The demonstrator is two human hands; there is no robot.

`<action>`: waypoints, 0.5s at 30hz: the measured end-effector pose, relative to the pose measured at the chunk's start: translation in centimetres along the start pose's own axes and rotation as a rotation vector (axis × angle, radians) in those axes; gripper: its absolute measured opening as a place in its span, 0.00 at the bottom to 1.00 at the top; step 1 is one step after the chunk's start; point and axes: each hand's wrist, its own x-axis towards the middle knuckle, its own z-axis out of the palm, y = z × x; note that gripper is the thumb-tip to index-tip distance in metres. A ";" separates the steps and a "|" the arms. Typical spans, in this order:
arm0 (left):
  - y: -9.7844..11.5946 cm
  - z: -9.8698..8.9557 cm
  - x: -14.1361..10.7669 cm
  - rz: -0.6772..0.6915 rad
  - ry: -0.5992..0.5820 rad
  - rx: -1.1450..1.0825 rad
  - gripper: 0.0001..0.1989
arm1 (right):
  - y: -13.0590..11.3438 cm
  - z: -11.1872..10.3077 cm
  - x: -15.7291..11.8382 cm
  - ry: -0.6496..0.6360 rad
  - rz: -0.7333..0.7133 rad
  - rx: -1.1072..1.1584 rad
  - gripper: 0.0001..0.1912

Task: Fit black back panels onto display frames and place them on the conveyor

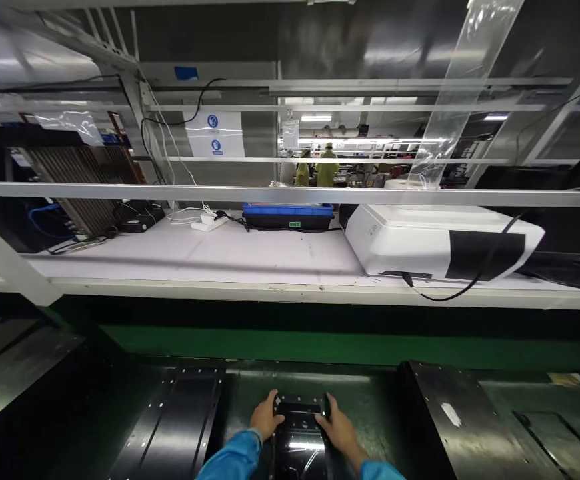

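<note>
left fingers (279, 419): holding black panel (299, 435), left edge | right fingers (322, 421): holding right edge | white machine (405, 233): on shelf (270, 252)

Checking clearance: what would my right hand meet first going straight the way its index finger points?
Your right hand would probably meet the green panel below the shelf; depth is unclear.
</note>
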 end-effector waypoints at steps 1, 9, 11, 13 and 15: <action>-0.2 -0.3 0.5 0.007 -0.019 -0.016 0.37 | -0.6 -0.6 1.0 -0.031 -0.003 -0.030 0.31; -0.6 0.1 4.0 -0.070 -0.001 -0.071 0.22 | -0.5 -1.8 4.3 -0.128 -0.089 -0.054 0.19; -0.4 0.1 4.8 -0.094 0.004 -0.073 0.22 | -0.2 -1.9 4.9 -0.130 -0.075 -0.032 0.19; -0.1 0.0 5.4 -0.111 0.013 -0.067 0.23 | 0.2 -1.7 5.6 -0.135 -0.062 -0.020 0.19; 0.1 -0.1 5.8 -0.128 0.025 -0.056 0.23 | 0.6 -1.3 6.2 -0.121 -0.048 0.003 0.19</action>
